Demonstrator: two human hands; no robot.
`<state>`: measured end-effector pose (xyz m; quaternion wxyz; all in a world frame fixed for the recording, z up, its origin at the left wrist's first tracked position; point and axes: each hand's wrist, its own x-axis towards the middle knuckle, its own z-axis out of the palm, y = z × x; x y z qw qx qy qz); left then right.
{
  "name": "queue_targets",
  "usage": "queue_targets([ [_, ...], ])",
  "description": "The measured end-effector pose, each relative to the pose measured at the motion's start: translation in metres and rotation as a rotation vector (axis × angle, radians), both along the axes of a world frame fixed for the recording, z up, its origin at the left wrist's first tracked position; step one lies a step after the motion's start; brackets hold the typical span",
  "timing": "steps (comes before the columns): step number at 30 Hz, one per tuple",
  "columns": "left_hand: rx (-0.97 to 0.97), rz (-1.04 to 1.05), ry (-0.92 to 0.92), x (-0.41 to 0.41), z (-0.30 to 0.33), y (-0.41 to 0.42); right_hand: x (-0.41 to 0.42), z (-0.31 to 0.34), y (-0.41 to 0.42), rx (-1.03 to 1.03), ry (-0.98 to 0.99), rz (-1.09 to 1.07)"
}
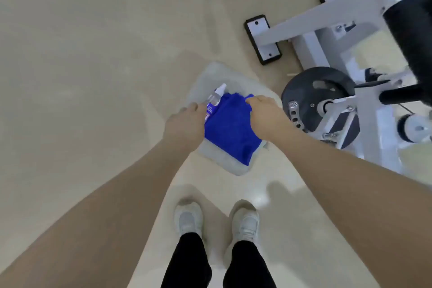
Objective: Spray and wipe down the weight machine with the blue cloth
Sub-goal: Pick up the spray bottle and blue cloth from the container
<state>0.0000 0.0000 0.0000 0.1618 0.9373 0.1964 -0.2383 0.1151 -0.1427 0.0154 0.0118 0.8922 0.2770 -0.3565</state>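
Pickup: left hand (184, 121) grips spray bottle (214, 101); right hand (264, 112) pinches blue cloth (229, 128); lift both clear, then turn toward weight machine (327, 37) at 2 o'clock.

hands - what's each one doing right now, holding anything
Left hand: at the spray bottle; fingers hidden, so a grip cannot be told.
Right hand: fingers curled over the top edge of the blue cloth, gripping it.

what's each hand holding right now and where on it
The left hand reaches to the spray bottle at its lower body; a closed grip cannot be told. The right hand pinches the blue cloth at its far right corner.
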Motion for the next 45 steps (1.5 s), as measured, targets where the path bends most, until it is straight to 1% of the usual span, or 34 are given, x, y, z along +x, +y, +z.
queue_targets([
  [3,-0.015,0.097,-0.105,0.021,-0.043,-0.009,-0.004,-0.038,-0.01,0.092,-0.087,-0.115],
  [5,-0.079,0.162,-0.076,0.036,-0.06,-0.015,-0.007,-0.059,-0.017,0.105,-0.126,-0.193],
  [7,-0.061,0.17,-0.032,0.046,-0.077,-0.018,-0.005,-0.078,-0.025,0.066,-0.094,-0.232],
  [10,-0.012,0.137,-0.002,0.053,-0.081,-0.018,-0.005,-0.092,-0.037,-0.076,-0.18,-0.144],
  [12,-0.114,0.147,0.048,0.051,-0.077,-0.019,-0.009,-0.092,-0.038,-0.153,-0.162,-0.179],
  [14,-0.317,0.214,0.095,0.041,-0.063,-0.019,-0.016,-0.084,-0.038,-0.177,-0.022,-0.235],
  [16,-0.455,0.236,0.093,0.03,-0.041,-0.02,-0.021,-0.065,-0.04,-0.131,0.088,-0.266],
  [20,-0.564,0.123,-0.001,0.025,0.035,-0.034,-0.021,0.019,-0.053,0.02,0.222,-0.329],
  [24,-0.695,0.009,-0.107,0.037,0.145,-0.056,-0.014,0.146,-0.077,0.197,0.283,-0.477],
  [25,-0.723,-0.044,-0.123,0.04,0.193,-0.067,-0.014,0.198,-0.093,0.216,0.267,-0.521],
  [26,-0.739,-0.071,-0.145,0.042,0.21,-0.069,-0.014,0.216,-0.097,0.226,0.278,-0.525],
  [28,-0.755,-0.138,-0.186,0.049,0.25,-0.073,-0.009,0.261,-0.111,0.262,0.242,-0.565],
  [29,-0.765,-0.182,-0.184,0.049,0.292,-0.083,-0.013,0.305,-0.13,0.294,0.192,-0.619],
  [31,-0.759,-0.214,-0.222,0.052,0.334,-0.091,-0.015,0.346,-0.153,0.374,0.085,-0.722],
  [32,-0.746,-0.261,-0.249,0.056,0.359,-0.102,-0.017,0.371,-0.171,0.411,0.009,-0.78],
  [34,-0.732,-0.344,-0.258,0.063,0.39,-0.118,-0.019,0.398,-0.195,0.494,-0.091,-0.869],
  [36,-0.774,-0.407,-0.247,0.07,0.42,-0.137,-0.02,0.42,-0.214,0.523,-0.167,-0.911],
  [37,-0.779,-0.44,-0.254,0.073,0.431,-0.147,-0.02,0.429,-0.223,0.499,-0.192,-0.884],
  [39,-0.728,-0.507,-0.281,0.083,0.449,-0.167,-0.016,0.447,-0.244,0.437,-0.261,-0.803],
  [41,-0.691,-0.546,-0.301,0.096,0.459,-0.181,-0.009,0.459,-0.261,0.427,-0.323,-0.766],
  [43,-0.692,-0.584,-0.317,0.112,0.464,-0.197,0.002,0.468,-0.278,0.454,-0.366,-0.826],
  [45,-0.694,-0.582,-0.31,0.13,0.468,-0.214,0.021,0.47,-0.297,0.509,-0.351,-0.954],
])
